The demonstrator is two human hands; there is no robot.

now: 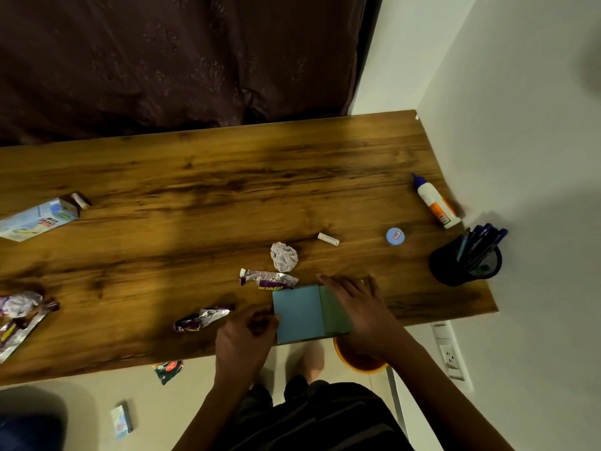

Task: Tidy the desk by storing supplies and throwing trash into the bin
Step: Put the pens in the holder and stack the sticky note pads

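both hands are working on the blue box [300,315] at the near edge of the surface [201,196]: the right hand [353,304] is lying over its greenish right side with fingers spread and fairly straight, pressing rather than clasping, while the left hand [248,333] is curling its fingers against the box's left edge, seemingly pinching it to steady it. the box is sitting partly over the edge, directly above the orange bin [359,361] on the floor, probably so it can be lifted or tipped easily. trash is waiting further out: a crumpled paper ball [284,256], two foil wrappers [267,278] [203,318] just left of the box, and a milkshake carton [35,221] far left. supplies are gathering on the right, where a glue bottle [435,201], a small blue-lidded jar [395,236] and a pen holder [466,260] are standing near the wall.
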